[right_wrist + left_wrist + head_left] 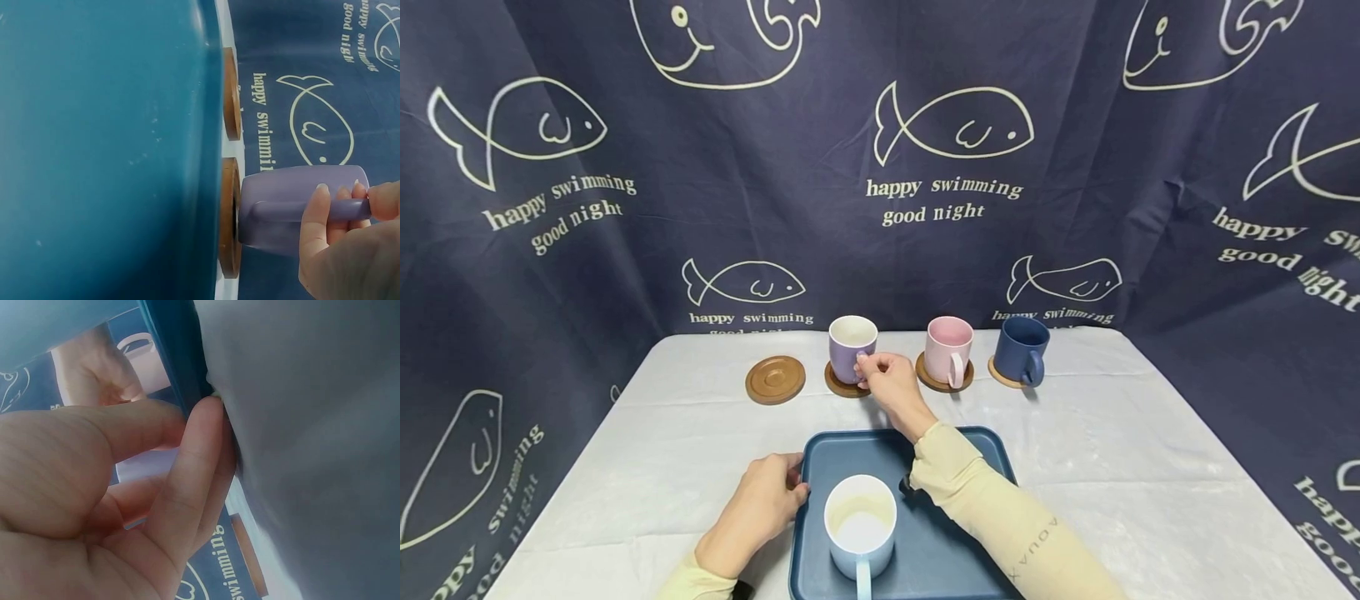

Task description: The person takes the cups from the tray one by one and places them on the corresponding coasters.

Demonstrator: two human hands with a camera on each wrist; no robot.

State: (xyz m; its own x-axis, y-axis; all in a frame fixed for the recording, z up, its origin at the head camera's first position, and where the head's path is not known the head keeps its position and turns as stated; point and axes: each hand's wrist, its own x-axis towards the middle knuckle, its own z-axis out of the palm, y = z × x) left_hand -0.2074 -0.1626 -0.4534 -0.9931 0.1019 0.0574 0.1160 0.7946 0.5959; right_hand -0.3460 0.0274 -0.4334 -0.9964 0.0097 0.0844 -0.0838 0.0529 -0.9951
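My right hand (891,385) grips the handle of a purple mug (842,354) with a white inside. In the right wrist view, fingers and thumb are around the mug's handle (287,211). The mug is at a round wooden coaster (229,219); whether its base rests fully flat there I cannot tell. My left hand (765,497) pinches the left rim of a blue tray (940,558), thumb and fingertips meeting at the edge in the left wrist view. On the tray stands a light blue mug (861,533), white inside, its handle toward me.
Left of the purple mug lies a bare wooden coaster (775,380). To its right, a pink mug (947,350) and a dark blue mug (1021,346) stand on coasters. A dark fish-print curtain (820,217) hangs behind the white-covered table (1150,483).
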